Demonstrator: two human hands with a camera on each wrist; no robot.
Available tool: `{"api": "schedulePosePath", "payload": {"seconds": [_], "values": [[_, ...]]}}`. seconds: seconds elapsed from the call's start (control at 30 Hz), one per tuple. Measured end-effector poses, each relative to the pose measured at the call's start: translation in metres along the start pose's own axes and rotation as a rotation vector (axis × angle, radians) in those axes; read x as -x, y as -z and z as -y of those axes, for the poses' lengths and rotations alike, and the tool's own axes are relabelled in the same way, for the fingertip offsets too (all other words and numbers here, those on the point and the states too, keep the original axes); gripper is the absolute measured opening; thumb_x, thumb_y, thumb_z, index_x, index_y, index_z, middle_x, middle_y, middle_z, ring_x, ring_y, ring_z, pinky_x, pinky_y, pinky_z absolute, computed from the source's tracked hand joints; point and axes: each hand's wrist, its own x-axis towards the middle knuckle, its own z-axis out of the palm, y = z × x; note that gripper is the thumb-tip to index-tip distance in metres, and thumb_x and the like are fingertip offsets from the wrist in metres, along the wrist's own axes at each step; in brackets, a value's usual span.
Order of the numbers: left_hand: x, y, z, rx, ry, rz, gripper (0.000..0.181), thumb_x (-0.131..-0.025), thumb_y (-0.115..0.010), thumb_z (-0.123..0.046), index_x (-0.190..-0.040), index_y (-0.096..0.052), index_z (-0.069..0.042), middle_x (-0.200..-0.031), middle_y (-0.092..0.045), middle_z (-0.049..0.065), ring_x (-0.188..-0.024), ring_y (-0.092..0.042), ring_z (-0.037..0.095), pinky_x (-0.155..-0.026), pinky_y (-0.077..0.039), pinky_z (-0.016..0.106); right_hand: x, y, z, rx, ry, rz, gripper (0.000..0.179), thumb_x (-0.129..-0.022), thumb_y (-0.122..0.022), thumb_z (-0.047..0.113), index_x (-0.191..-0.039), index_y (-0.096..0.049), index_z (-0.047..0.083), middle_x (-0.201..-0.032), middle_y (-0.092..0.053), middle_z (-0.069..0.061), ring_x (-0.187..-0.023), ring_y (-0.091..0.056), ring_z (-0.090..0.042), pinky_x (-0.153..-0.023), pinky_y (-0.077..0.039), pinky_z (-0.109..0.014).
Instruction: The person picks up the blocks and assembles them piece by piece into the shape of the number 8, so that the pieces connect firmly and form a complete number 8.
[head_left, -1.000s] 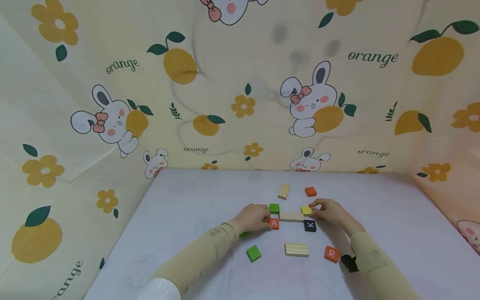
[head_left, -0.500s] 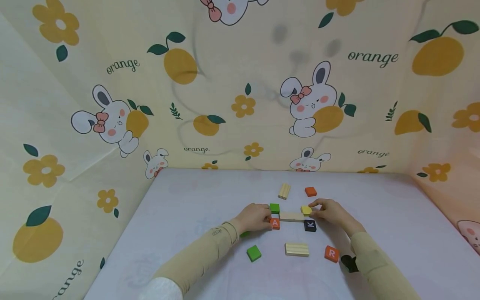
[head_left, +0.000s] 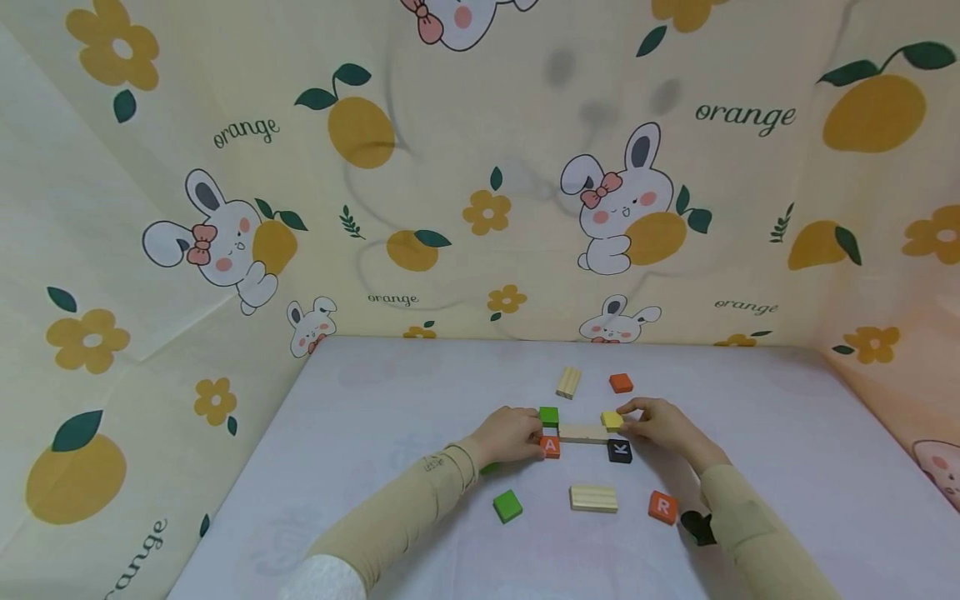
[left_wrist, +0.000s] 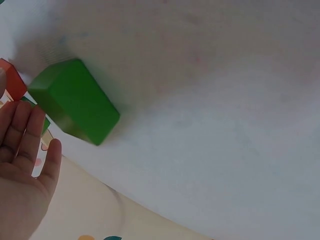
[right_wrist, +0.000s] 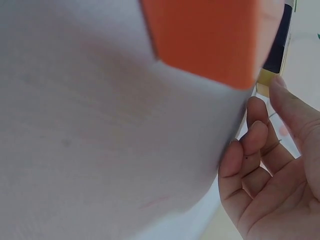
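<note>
In the head view, my left hand [head_left: 510, 435] pinches an orange letter block [head_left: 550, 447] marked A, with thumb and fingers at its left side. A green block [head_left: 549, 417] lies just beyond it. My right hand [head_left: 663, 423] holds a yellow block [head_left: 612, 420] by its right edge between thumb and forefinger. Between the two hands lies a plain wooden plank [head_left: 583, 433], its ends close to these blocks. A black block [head_left: 619, 451] with a K is at the plank's near right end. The right wrist view shows the thumb tip at the yellow block [right_wrist: 265, 89], other fingers curled.
Nearer the person are a green block [head_left: 507, 507], a stack of wooden planks [head_left: 593, 499] and an orange R block [head_left: 663, 507]. Another green block [head_left: 490, 469] is partly hidden by the left wrist. Farther back lie wooden planks [head_left: 568, 382] and an orange block [head_left: 621, 383].
</note>
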Motion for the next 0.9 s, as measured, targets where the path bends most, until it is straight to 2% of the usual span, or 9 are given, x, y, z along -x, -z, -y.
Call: {"api": "schedulePosePath", "payload": {"seconds": [0.27, 0.57, 0.9], "values": [[-0.0015, 0.0024, -0.0011, -0.021, 0.014, 0.014, 0.023, -0.082, -0.067, -0.042, -0.088, -0.069, -0.020, -0.080, -0.056, -0.011, -0.065, -0.046, 0.002, -0.065, -0.037, 0.019, -0.0018, -0.0005, -0.0003, 0.011, 0.009, -0.009, 0.033, -0.087, -0.065, 0.025, -0.117, -0.062, 0.012, -0.087, -0.055, -0.007, -0.077, -0.048, -0.019, -0.062, -0.039, -0.027], [-0.0021, 0.0024, -0.0045, -0.031, 0.036, 0.016, 0.021, -0.082, -0.067, -0.042, -0.081, -0.067, -0.020, -0.078, -0.054, -0.011, -0.065, -0.045, 0.002, -0.066, -0.038, 0.020, 0.0004, 0.0001, -0.0002, 0.003, -0.001, -0.005, 0.034, -0.087, -0.065, 0.025, -0.118, -0.061, 0.012, -0.091, -0.056, -0.007, -0.079, -0.048, -0.019, -0.063, -0.038, -0.027], [0.0014, 0.0002, -0.0036, -0.029, 0.008, -0.030, 0.020, -0.083, -0.067, -0.040, -0.081, -0.066, -0.020, -0.073, -0.050, -0.012, -0.061, -0.042, 0.002, -0.059, -0.032, 0.018, 0.0020, -0.0007, -0.0009, -0.004, 0.010, -0.010, 0.035, -0.087, -0.064, 0.026, -0.119, -0.061, 0.011, -0.089, -0.055, -0.008, -0.077, -0.048, -0.019, -0.062, -0.039, -0.027]]}}
